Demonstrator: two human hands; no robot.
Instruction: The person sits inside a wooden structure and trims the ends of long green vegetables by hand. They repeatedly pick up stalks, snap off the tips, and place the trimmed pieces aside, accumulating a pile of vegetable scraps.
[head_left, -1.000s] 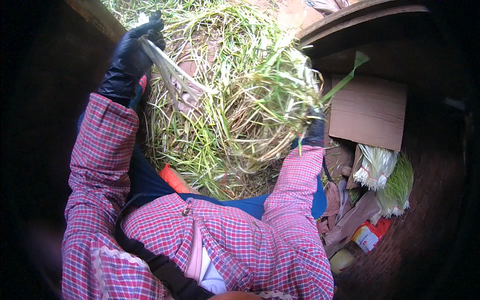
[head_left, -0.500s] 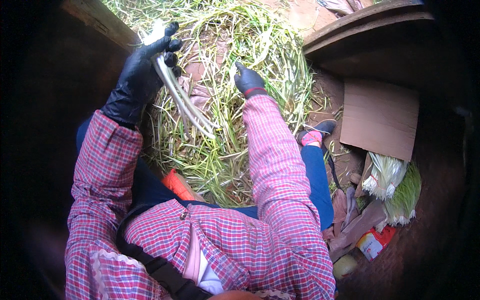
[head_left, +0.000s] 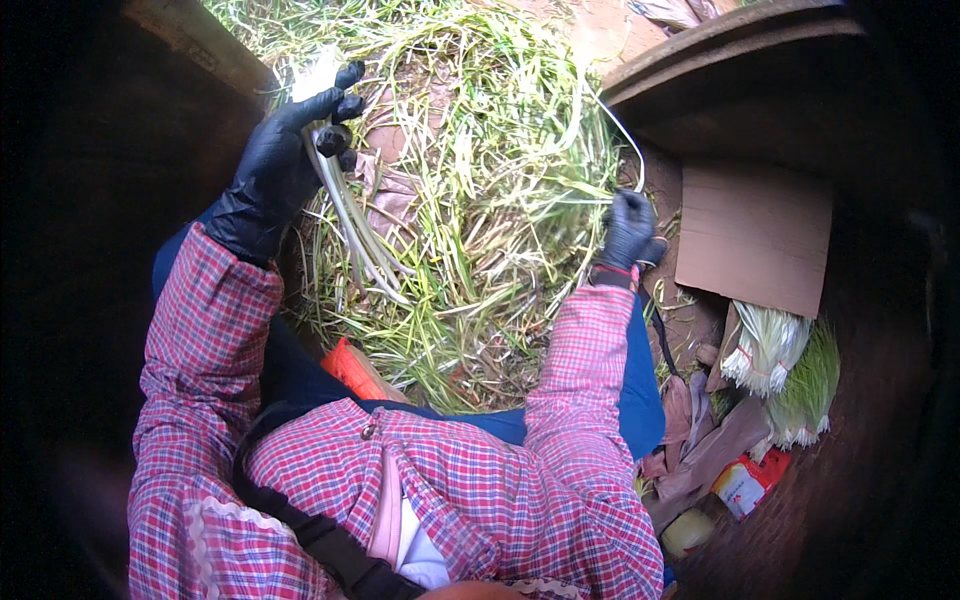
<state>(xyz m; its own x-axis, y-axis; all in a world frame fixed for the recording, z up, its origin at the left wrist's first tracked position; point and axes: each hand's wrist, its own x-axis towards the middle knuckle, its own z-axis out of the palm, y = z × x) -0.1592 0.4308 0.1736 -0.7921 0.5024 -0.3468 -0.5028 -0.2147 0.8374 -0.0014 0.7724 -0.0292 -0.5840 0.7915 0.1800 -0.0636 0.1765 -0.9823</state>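
Observation:
My left hand (head_left: pixel 285 150), in a black glove, is closed around a few long pale chive-like stalks (head_left: pixel 355 235). Their lower ends hang toward the ground, and the part above the fist is washed out by glare. At the right edge of the litter, my gloved right hand (head_left: pixel 630 232) pinches a thin yellow-green leaf (head_left: pixel 632 150) whose length arcs up and away from the fingers. Below and around both hands lies a broad heap of loose yellow-green leaves (head_left: pixel 480 230).
Dark wooden boards (head_left: pixel 740 55) stand at both sides. To the right are a cardboard sheet (head_left: pixel 755 240), a white-ended tied bundle (head_left: pixel 768 350), a greener bundle (head_left: pixel 808 390), a red-and-white packet (head_left: pixel 748 485) and a round pale object (head_left: pixel 688 533). An orange item (head_left: pixel 358 370) lies by my left leg.
My right hand has swung right and slightly toward me, from over the heap to its right edge, with a leaf trailing from it. My left hand keeps the stalks, nearly still.

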